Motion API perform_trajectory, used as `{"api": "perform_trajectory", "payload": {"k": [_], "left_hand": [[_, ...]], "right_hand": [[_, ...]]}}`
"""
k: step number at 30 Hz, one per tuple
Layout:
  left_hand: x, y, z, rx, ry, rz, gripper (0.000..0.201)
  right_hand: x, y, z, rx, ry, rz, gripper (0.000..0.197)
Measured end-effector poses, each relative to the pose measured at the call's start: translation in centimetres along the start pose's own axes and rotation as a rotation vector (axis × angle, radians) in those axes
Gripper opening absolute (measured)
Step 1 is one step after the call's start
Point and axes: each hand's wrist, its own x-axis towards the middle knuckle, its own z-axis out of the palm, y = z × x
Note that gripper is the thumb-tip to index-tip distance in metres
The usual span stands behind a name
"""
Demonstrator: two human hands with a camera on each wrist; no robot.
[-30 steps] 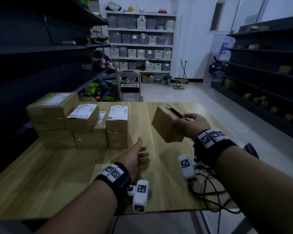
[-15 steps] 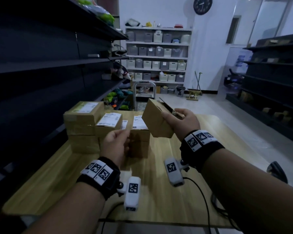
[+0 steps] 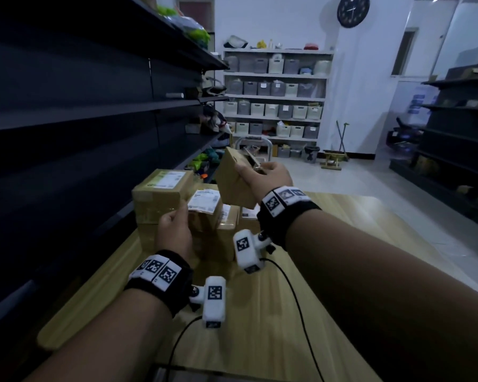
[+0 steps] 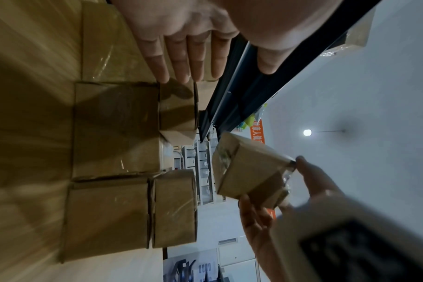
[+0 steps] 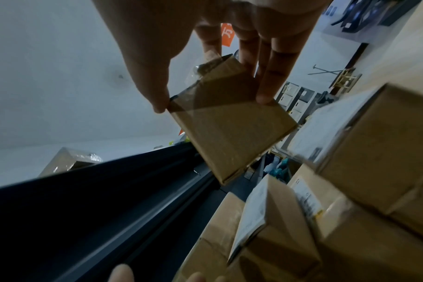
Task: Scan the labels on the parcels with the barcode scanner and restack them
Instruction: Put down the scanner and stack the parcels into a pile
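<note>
My right hand (image 3: 250,172) grips a small brown cardboard parcel (image 3: 236,186) by its top edge, tilted in the air above the stack. In the right wrist view the thumb and fingers (image 5: 268,82) pinch the parcel (image 5: 229,129). A stack of taped brown parcels (image 3: 160,197) stands at the table's far left, several with white labels (image 3: 204,202). My left hand (image 3: 181,215) reaches to the stack, and its straight fingertips (image 4: 179,70) touch the side of an upper parcel (image 4: 178,106). No barcode scanner is in view.
The wooden table (image 3: 342,244) runs right of the stack. Dark shelving (image 3: 94,111) stands close along the left side. Black cables (image 3: 295,293) hang from the wrist cameras over the table. More shelving (image 3: 458,150) lines the right wall.
My left hand rose off the table and went forward to the stack. The right hand carried the small parcel left and up, over the stack. The view swung left.
</note>
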Motion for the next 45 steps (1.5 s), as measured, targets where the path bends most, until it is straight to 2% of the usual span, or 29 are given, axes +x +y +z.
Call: {"api": "perform_trajectory", "payload": {"k": [2,3,8,12,17,18,20,21,23,25,29,31,33,34,36,39,42,45], "left_hand": [[0.7,-0.3,-0.6,0.002,0.006,0.019,0.08],[0.7,-0.3,-1.0,0.007,0.012,0.027,0.084],[0.6,0.4,-2.9,0.033,0.019,0.046,0.071],[1.0,0.5,-3.7,0.034,-0.051,0.085,0.038],[1.4,0.4,-3.6,0.012,-0.128,0.1,0.038],[1.4,0.5,-3.5,0.001,-0.14,0.093,0.038],[1.6,0.5,-3.2,-0.013,-0.155,0.091,0.037],[1.5,0.5,-3.1,-0.009,-0.16,0.098,0.036],[1.5,0.4,-3.0,-0.001,-0.161,0.109,0.036],[1.4,0.4,-2.9,0.009,-0.157,0.116,0.039],[0.9,0.2,-2.9,0.032,-0.145,0.119,0.036],[0.7,-0.2,-3.0,0.041,-0.141,0.11,0.036],[0.4,-0.7,-3.0,0.06,-0.125,0.081,0.045],[0.2,-1.0,-2.9,0.066,-0.12,0.068,0.048],[-0.1,-1.4,-2.8,0.058,-0.127,0.035,0.05],[-0.2,-1.8,-2.6,0.053,-0.138,0.009,0.051],[0.0,-2.1,-2.6,0.043,-0.132,-0.001,0.05],[0.2,-2.5,-2.8,0.048,-0.132,0.007,0.05]], "right_hand": [[0.4,-0.8,2.0,-0.038,-0.038,-0.004,0.091],[0.5,-1.2,2.8,-0.06,-0.055,-0.001,0.09],[1.1,-1.9,6.2,-0.19,-0.094,0.016,0.091],[1.0,-1.4,7.9,-0.181,-0.156,-0.026,0.096],[0.7,-0.7,8.8,0.013,-0.168,-0.048,0.1],[0.8,-0.2,8.8,0.047,-0.165,-0.051,0.097],[0.7,0.4,8.4,0.052,-0.172,-0.078,0.077],[0.4,0.5,8.0,0.047,-0.182,-0.078,0.073],[0.1,0.4,7.2,0.08,-0.205,-0.056,0.084],[0.2,0.7,6.6,0.131,-0.208,-0.036,0.087],[0.2,1.1,5.3,0.094,-0.104,-0.092,0.084],[0.8,2.0,4.0,-0.017,-0.023,-0.155,0.068],[1.6,3.3,2.3,-0.101,0.06,-0.162,0.048],[2.1,4.3,1.6,-0.145,0.103,-0.123,0.047],[2.6,6.0,0.3,-0.242,0.134,-0.002,0.066],[2.8,8.2,-0.3,-0.3,0.015,0.096,0.08],[3.1,9.3,0.1,-0.401,-0.146,0.035,0.083],[3.7,9.7,0.7,-0.52,-0.236,-0.049,0.074]]}}
